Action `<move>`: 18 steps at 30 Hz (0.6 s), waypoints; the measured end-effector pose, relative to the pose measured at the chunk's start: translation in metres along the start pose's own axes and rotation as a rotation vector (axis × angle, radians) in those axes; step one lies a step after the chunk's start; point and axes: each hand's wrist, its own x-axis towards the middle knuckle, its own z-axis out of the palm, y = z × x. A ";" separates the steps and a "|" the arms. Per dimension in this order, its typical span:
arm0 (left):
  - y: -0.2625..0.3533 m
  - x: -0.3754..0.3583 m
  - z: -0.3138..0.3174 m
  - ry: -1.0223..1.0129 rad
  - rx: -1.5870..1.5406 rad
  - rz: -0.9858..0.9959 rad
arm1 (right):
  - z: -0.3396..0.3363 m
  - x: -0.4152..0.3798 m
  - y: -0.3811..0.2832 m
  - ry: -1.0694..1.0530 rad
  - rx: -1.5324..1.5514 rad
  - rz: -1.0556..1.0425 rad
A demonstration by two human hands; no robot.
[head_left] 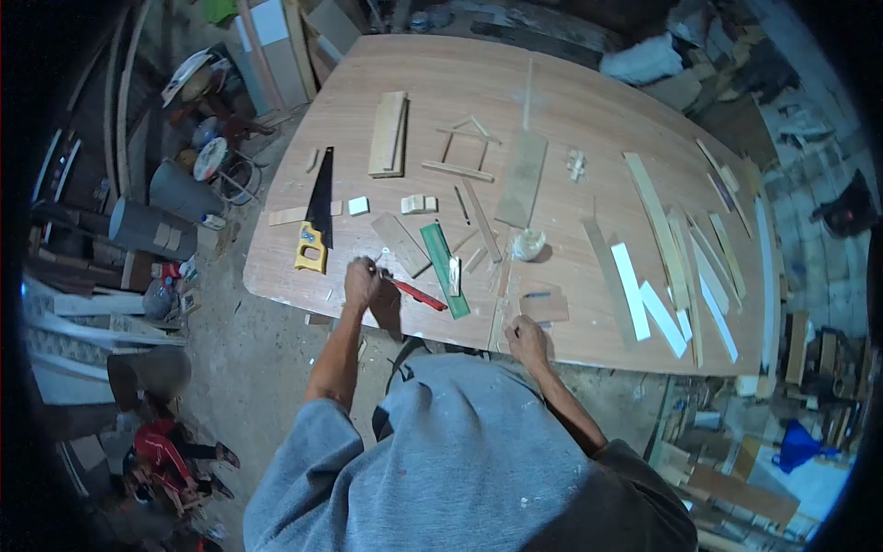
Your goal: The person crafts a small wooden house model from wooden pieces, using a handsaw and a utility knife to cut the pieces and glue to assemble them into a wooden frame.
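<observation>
My left hand [361,283] is closed at the near edge of the table, its fingers curled together. Whatever it may hold is hidden. Just right of it lies a slim red tool [418,294], perhaps a cutter. My right hand [526,340] is closed too, resting by the front edge below a small board [544,302] with a blue pen-like item [536,294] on it; its grip is too small to make out. Between the hands sits a green strip [443,267] with a small pale wood piece [454,276] on top. A handsaw [315,235] with a yellow handle lies beyond my left hand.
On the wooden table [340,83] are a house-shaped stick frame [464,149], stacked boards [388,133], a grey-brown board [522,175], a round whitish container [528,244] and several long strips [655,230] at right. A person in red [161,455] is at lower left.
</observation>
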 end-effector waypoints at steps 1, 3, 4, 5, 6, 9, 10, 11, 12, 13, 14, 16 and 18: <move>-0.003 0.013 0.000 -0.022 0.035 0.040 | -0.002 -0.003 0.002 0.065 -0.048 -0.010; 0.000 0.034 0.002 0.027 0.024 0.156 | -0.006 -0.009 0.006 0.130 -0.062 0.031; 0.006 0.044 0.000 -0.026 0.011 0.149 | -0.007 -0.012 0.008 0.191 -0.030 0.133; 0.010 0.050 -0.004 -0.081 -0.001 0.140 | -0.007 -0.016 0.009 0.251 0.002 0.235; 0.025 0.051 -0.011 -0.137 -0.013 0.101 | -0.008 -0.021 0.012 0.238 0.100 0.390; 0.035 0.039 0.015 -0.202 -0.066 0.295 | 0.014 -0.036 0.030 0.470 0.047 0.297; 0.042 0.029 0.020 -0.259 -0.115 0.406 | 0.024 -0.043 0.031 0.487 0.040 0.316; 0.050 0.017 0.026 -0.313 -0.164 0.515 | 0.037 -0.049 0.030 0.498 0.031 0.282; 0.062 0.006 0.028 -0.337 -0.176 0.535 | 0.048 -0.053 0.025 0.509 0.022 0.245; 0.075 0.000 0.029 -0.361 -0.187 0.555 | 0.054 -0.054 0.013 0.523 0.017 0.261; 0.084 -0.001 0.033 -0.363 -0.166 0.590 | 0.061 -0.057 -0.002 0.483 -0.074 0.289; 0.096 -0.002 0.047 -0.367 -0.145 0.613 | 0.072 -0.059 -0.021 0.376 -0.175 0.437; 0.108 0.002 0.058 -0.372 -0.130 0.604 | 0.086 -0.062 -0.022 0.451 -0.226 0.421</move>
